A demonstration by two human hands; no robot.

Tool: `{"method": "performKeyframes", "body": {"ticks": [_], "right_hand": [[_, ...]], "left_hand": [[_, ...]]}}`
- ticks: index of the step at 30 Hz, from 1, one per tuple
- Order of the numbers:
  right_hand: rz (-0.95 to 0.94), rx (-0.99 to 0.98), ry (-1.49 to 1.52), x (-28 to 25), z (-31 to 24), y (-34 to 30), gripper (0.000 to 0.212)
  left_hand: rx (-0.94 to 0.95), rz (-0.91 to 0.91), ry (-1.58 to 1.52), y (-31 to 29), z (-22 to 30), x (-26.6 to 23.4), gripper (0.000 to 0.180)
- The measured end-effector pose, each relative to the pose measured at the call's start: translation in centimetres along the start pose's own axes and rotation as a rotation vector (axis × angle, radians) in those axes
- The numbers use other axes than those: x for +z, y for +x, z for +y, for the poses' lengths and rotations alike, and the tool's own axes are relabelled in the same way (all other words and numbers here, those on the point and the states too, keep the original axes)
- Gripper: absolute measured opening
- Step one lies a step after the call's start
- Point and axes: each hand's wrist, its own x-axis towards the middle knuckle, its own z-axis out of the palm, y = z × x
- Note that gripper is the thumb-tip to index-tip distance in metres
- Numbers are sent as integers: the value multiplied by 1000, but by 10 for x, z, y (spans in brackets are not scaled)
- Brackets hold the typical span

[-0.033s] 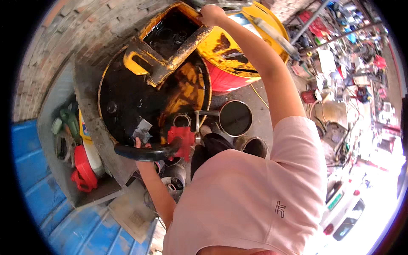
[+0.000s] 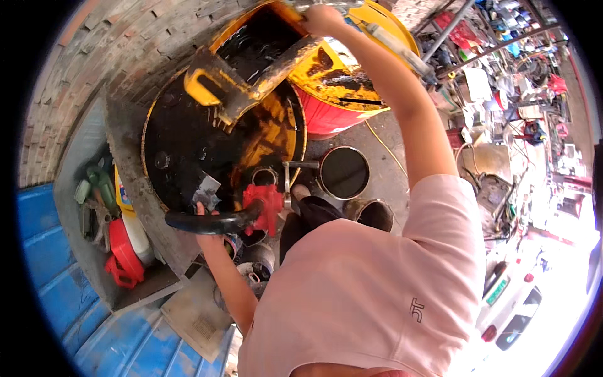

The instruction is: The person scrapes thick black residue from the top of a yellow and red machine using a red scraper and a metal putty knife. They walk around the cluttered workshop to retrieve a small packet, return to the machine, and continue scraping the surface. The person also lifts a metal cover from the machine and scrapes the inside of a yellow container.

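Note:
My right hand (image 2: pixel 321 20) is closed at the far right corner of a grimy yellow open-topped container (image 2: pixel 267 88) holding dark liquid. The container rests tilted on a round black-stained drum top (image 2: pixel 182 147), its cut-out handle toward the near left. My left hand (image 2: pixel 210 240) reaches under the curved black spout (image 2: pixel 207 224) of a red hand pump (image 2: pixel 267 204). Two fingertips show beyond the spout, next to a grey scrap (image 2: pixel 206 190) on the drum top. The spout hides most of these fingers, so their grip cannot be made out.
A red and yellow drum (image 2: pixel 323 113) stands right of the black one. On the floor are a round pot of dark liquid (image 2: pixel 344 173) and an open bucket (image 2: pixel 374 217). A grey metal bin (image 2: pixel 122 207) with bottles and a red jug is at left, beside a brick wall (image 2: pixel 107 56).
The whole view has shifted slightly. The dark liquid in the yellow container looks more rippled. Both hands keep their places.

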Motion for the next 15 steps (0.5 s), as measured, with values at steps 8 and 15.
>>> {"method": "performKeyframes", "body": {"ticks": [8,15], "right_hand": [[-34,278,-46,-75,154,-112,45],[79,514,-173,-70,292,-199,42]], "left_hand": [[18,-197,-127,-6,7,22,28],[-11,-168,-150,27,3,-1,23]]}}
